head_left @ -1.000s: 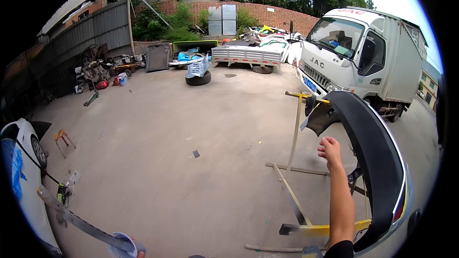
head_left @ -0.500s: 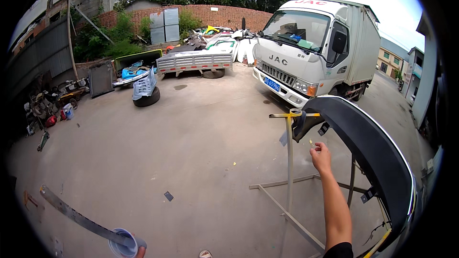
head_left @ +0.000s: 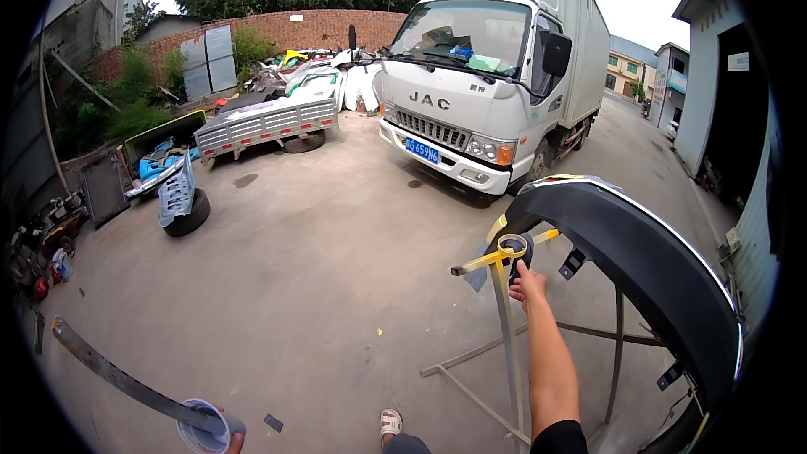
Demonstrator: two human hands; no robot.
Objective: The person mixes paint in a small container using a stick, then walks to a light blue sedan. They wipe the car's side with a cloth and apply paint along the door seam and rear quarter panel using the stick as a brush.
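In the lower left, my left hand [head_left: 238, 443], mostly out of view, is closed round a clear plastic cup [head_left: 220, 414]. A long, flat grey strip [head_left: 126, 378] leans out of that cup. My right hand [head_left: 530, 287] reaches forward, its fingers curled against a dark rounded piece [head_left: 525, 254]; whether they pinch anything is hidden. Just beyond the fingertips, a roll of yellow masking tape [head_left: 512, 245] sits on top of a metal stand [head_left: 504, 328]. A black car bumper [head_left: 639, 235] with bracket tabs rests on the stand, to the right of my hand.
A white box truck [head_left: 471, 84] is parked ahead. Further left are a grey truck-bed panel [head_left: 269, 128], a tyre [head_left: 190, 214] with a grey plastic piece on it, and scrap by a brick wall [head_left: 311, 31]. My sandalled foot [head_left: 391, 423] stands below on concrete.
My right hand has moved from the open space beside the bumper up to the tape roll and dark piece. The view has swung right. The left hand still holds the cup.
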